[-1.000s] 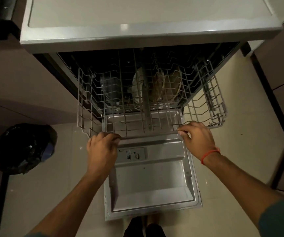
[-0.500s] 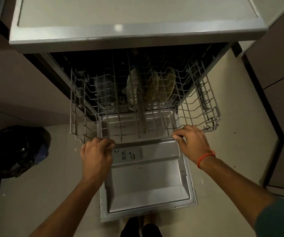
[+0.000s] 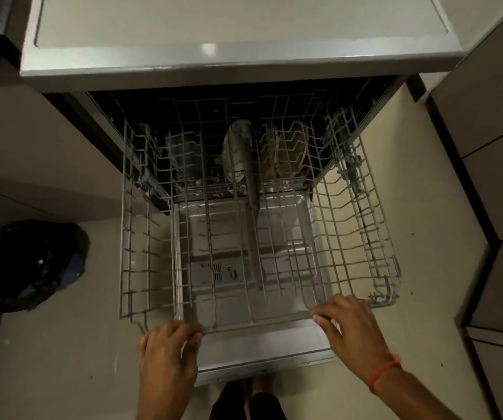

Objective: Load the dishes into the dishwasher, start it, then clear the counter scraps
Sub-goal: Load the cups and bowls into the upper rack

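Note:
The dishwasher (image 3: pixel 238 65) stands open with its door (image 3: pixel 262 353) folded down flat over the floor. Its upper wire rack (image 3: pixel 135 268) is slid far out above the door and holds nothing that I can see. My left hand (image 3: pixel 168 353) grips the rack's front rail at the left. My right hand (image 3: pixel 350 331) grips the same rail at the right. Through the rack wires, plates (image 3: pixel 289 153) and a pale dish (image 3: pixel 235 153) stand in the lower rack inside the tub.
A black bin with a dark liner (image 3: pixel 29 265) sits on the floor at the left. Cabinet fronts (image 3: pixel 498 177) close in on the right. The dishwasher's grey top panel (image 3: pixel 213 22) fills the upper view. My feet (image 3: pixel 247 401) show below the door's edge.
Both hands have pulled the upper rack a long way out toward me, from near the tub's mouth to over the door's outer edge.

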{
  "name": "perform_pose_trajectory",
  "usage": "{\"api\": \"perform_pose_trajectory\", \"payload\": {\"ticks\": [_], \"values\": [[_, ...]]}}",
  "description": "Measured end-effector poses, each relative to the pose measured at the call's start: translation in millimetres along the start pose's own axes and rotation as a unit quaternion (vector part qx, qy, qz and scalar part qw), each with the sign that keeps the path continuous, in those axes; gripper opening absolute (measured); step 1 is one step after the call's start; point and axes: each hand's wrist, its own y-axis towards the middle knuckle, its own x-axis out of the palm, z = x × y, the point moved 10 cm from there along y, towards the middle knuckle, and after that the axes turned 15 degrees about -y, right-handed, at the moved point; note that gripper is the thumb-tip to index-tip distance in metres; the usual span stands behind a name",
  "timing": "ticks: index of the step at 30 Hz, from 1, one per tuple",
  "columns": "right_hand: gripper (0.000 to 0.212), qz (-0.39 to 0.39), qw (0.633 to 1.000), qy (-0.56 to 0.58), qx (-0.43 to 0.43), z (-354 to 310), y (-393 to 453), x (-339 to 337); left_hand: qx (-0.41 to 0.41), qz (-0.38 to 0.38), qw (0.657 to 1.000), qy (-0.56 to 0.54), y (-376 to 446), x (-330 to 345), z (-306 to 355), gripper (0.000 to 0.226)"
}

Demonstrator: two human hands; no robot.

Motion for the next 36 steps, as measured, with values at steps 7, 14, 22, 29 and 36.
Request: {"api": "perform_pose_trajectory", "payload": {"ticks": [7, 14, 22, 29, 36], "values": [[0.012, -0.002, 1.0, -0.01, 0.011, 2.0, -13.4, 6.6, 0.002, 0.01, 1.0, 0.001, -15.4, 2.9, -3.0, 0.03], [0.013, -0.017, 0.999, 0.01, 0.049, 0.5, -21.0, 8.1, -0.017, -0.01, 1.0, 0.016, -22.9, 2.5, 2.5, 0.015], [0.05, -0.044, 0.983, 0.144, 0.107, -56.4, -25.3, -33.2, -0.08, -0.091, 0.991, -0.064, -44.2, -14.0, 36.7, 0.05], [0.058, -0.041, 0.983, 0.154, 0.089, -94.1, -29.1, -84.7, -0.077, -0.055, 0.993, -0.077, -69.6, -62.5, 73.7, 0.057], [0.061, -0.011, 0.985, 0.166, 0.048, -137.1, -13.6, -148.5, -0.069, 0.0, 0.992, -0.108, -72.3, -135.2, 112.7, 0.062]]}}
